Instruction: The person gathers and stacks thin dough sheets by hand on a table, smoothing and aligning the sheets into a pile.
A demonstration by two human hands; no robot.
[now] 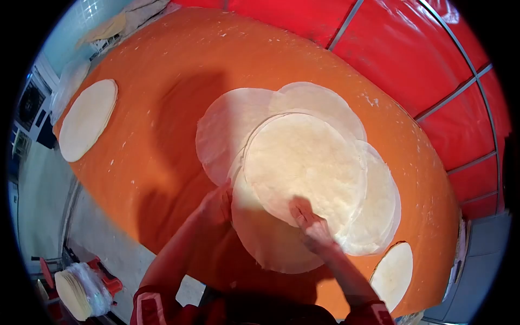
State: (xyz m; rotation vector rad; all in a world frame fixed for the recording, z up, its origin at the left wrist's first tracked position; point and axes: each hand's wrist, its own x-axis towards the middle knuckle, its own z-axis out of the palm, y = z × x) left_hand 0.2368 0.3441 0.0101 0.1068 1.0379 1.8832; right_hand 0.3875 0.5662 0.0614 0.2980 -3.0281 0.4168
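Thin, round dough sheets [306, 162] lie in a pale stack in the middle of the orange table. More thin sheets fan out around it: one to the upper left [222, 124], one at the upper right [330, 100], some to the right [374, 200] and one toward me [276, 246]. My right hand [313, 225] rests on the near part of the central stack, fingers stretched out over its surface. At the left edge of the sheets is my left hand [218, 204], seen from the side with its fingers extended and nothing visible in them.
The orange tabletop [135, 135] carries flour specks and my shadow. Another stack of round sheets [89, 119] lies at its left edge, and one [392, 276] at the near right. Red padded panels [401, 59] border the far side. Below left, wrapped sheets [81, 290] sit on a red stool.
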